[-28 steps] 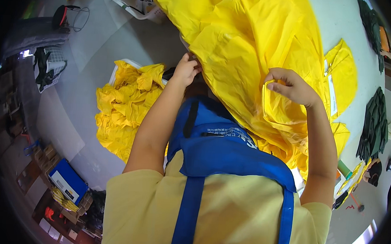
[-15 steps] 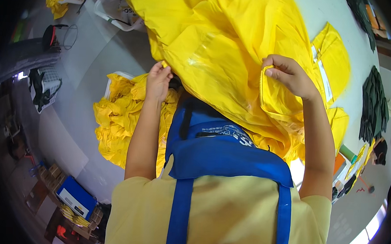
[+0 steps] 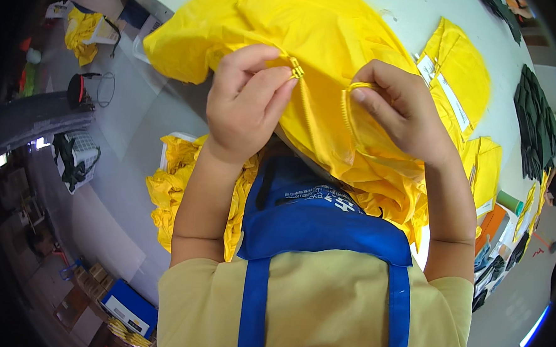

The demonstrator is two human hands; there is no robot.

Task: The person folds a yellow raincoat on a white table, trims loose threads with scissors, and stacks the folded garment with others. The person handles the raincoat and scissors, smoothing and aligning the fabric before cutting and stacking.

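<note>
A large yellow garment (image 3: pixel 335 44) lies bunched across the table and hangs over its near edge, above my blue apron. My left hand (image 3: pixel 244 102) pinches one zipper end, where a yellow zipper slider (image 3: pixel 296 69) shows at the fingertips. In my right hand (image 3: pixel 401 108) the other yellow zipper tape (image 3: pixel 345 111) is held between thumb and forefinger. The two tape ends are apart, with a short gap of yellow cloth between them. Both toothed edges hang downward from my fingers.
More yellow pieces (image 3: pixel 459 76) with white labels lie on the white table (image 3: pixel 412 11) at right. Dark green cloth (image 3: pixel 535 124) rests at the table's right edge. Below left, a bin overflows with yellow cloth (image 3: pixel 170 187). Farther off stands a white basket (image 3: pixel 84 157) with dark cloth.
My left hand has moved up and right, bringing its zipper end close to the one in my right hand. My right hand shifted slightly left. The garment's left side has folded up.
</note>
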